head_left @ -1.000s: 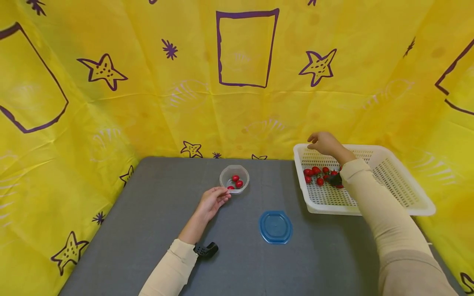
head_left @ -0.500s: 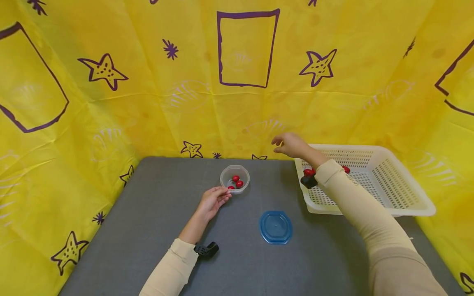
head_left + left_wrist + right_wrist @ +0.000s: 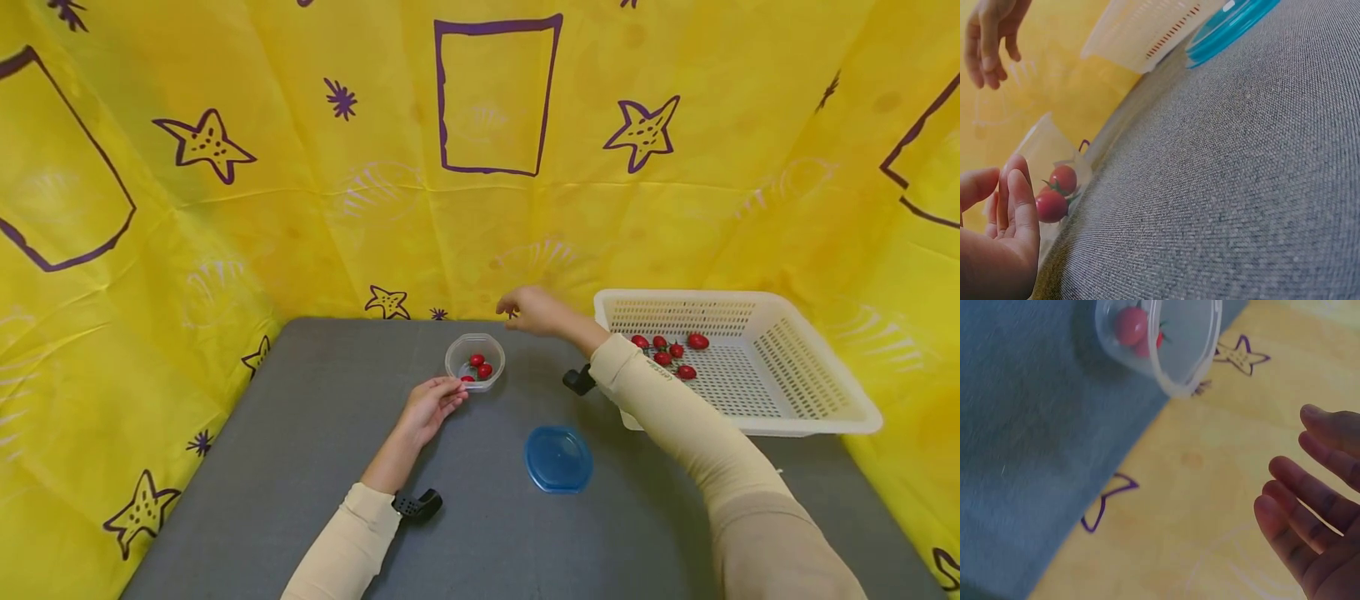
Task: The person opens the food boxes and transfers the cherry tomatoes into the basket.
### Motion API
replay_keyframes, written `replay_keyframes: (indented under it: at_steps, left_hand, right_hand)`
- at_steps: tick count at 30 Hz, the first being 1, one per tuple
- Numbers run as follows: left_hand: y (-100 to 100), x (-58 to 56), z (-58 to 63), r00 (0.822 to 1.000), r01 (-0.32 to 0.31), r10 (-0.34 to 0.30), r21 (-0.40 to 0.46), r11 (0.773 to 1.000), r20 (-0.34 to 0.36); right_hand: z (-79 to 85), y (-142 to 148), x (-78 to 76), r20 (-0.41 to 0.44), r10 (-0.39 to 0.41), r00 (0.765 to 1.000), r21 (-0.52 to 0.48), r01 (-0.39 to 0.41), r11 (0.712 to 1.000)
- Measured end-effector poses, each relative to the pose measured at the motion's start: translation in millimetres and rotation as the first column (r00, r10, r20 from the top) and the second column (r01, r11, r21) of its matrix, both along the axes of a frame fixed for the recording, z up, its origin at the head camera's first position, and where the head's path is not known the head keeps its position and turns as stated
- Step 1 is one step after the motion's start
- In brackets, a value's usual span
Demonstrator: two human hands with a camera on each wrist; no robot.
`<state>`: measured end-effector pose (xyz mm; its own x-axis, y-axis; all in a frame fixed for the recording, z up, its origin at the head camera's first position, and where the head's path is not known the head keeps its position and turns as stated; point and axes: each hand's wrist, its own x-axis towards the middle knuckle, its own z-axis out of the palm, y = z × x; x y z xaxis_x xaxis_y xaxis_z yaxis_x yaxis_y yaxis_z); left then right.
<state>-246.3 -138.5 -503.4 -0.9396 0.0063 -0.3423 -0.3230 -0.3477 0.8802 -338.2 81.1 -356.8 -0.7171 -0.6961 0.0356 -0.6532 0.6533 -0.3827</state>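
Note:
A small clear plastic container (image 3: 491,346) stands on the table with a few cherry tomatoes (image 3: 484,370) inside. At its near rim are the fingertips of my left hand (image 3: 431,407), thumb and fingers pinching the edge. In the left wrist view the container's tomatoes (image 3: 1052,206) show green stems behind the left fingers. Up and to the right of the container, my right hand (image 3: 536,310) hovers in the air. Its fingers (image 3: 1300,478) are loosely bent and spread in the right wrist view, with nothing visible between them.
At the right stands a white perforated basket (image 3: 757,400) holding several more tomatoes (image 3: 663,358). A blue lid (image 3: 558,460) lies on the grey table (image 3: 315,467) between the arms. Yellow patterned cloth (image 3: 300,167) hangs behind and along both sides.
My right hand has moved left from above the basket to near the container, uncovering tomatoes in the basket. The left hand has stayed at the container's rim.

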Motion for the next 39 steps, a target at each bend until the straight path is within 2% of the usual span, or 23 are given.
replay_keyframes:
  at_steps: [12,17,23,30,39]
  left_hand:
    - [-1,-0.1,2.5,1.000,-0.006,0.006,0.006,1.000,0.014]
    - [-1,0.2,2.7,1.000,-0.006,0.006,0.009,1.000,0.010]
    - [-1,1.2,1.3,1.000,0.001,-0.001,0.005,1.000,0.005]
    - [-1,1.6,-0.1,1.000,0.000,0.000,0.009,1.000,-0.010]
    - [1,0.8,0.6,1.000,-0.009,0.009,0.019,1.000,-0.007]
  right_hand:
    - [-19.9,-42,7.6,0.096,0.052,0.994,0.073,-0.059,0.996]
    - [-38.2,-51,10.1,0.144,0.069,0.987,0.071,-0.080,0.994]
    - [-63.2,-59,10.1,0.166,0.051,0.985,0.068,-0.063,0.996]
    - [-82.6,-69,14.0,0.107,0.046,0.993,0.061,-0.053,0.997]
    - [-99.7,-72,9.0,0.080,0.030,0.996,0.041,-0.034,0.999]
